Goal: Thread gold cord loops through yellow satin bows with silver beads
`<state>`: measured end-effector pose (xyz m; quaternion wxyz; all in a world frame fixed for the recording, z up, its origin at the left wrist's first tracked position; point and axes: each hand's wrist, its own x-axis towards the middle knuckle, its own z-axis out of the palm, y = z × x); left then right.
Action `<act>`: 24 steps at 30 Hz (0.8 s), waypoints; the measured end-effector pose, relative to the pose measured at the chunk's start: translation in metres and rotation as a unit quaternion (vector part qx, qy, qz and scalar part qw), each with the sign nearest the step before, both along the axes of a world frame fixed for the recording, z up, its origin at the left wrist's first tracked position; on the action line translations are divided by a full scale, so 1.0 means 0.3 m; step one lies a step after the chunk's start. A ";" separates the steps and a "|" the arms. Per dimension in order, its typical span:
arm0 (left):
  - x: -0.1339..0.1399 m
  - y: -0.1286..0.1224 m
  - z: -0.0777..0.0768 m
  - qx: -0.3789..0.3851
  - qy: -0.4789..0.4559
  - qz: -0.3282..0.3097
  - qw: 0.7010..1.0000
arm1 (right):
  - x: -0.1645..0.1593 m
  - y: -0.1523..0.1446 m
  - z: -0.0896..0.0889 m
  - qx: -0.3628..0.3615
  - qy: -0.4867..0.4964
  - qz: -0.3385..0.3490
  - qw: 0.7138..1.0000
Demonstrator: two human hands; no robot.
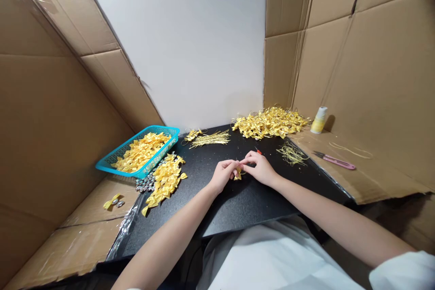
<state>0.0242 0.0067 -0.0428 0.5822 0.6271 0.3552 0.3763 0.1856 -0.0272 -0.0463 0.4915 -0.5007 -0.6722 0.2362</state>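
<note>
My left hand [224, 176] is closed in a pinch on a small yellow ribbon bow [238, 174], which hangs just under the fingers. Against its fingertips, my right hand [261, 169] also pinches; whatever lies between its fingers is too small to make out. A small red-orange piece [258, 151] shows behind the right hand's knuckles, and I cannot tell whether it is held. Both hands are over the near middle of the black tabletop [217, 210].
Loose yellow bows [166, 179] lie beside silver beads [146, 183] and a blue basket [136, 174] of more bows. Gold cords [210, 138], finished-looking bow pieces [272, 122] and cord scraps [292, 153] lie behind. Pink-handled snips [335, 161] and a thread spool [318, 120] are right. Cardboard walls [384, 77] flank the table.
</note>
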 end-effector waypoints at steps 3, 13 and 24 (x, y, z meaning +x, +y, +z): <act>0.002 -0.001 0.002 -0.002 -0.005 0.007 1.000 | 0.000 0.004 -0.011 0.002 -0.007 -0.006 1.000; 0.002 -0.009 0.016 0.012 -0.010 0.004 1.000 | -0.011 -0.005 -0.011 0.067 0.059 -0.016 0.996; 0.000 -0.009 0.016 0.063 -0.017 -0.066 0.996 | -0.006 0.013 -0.008 -0.036 0.184 0.050 0.981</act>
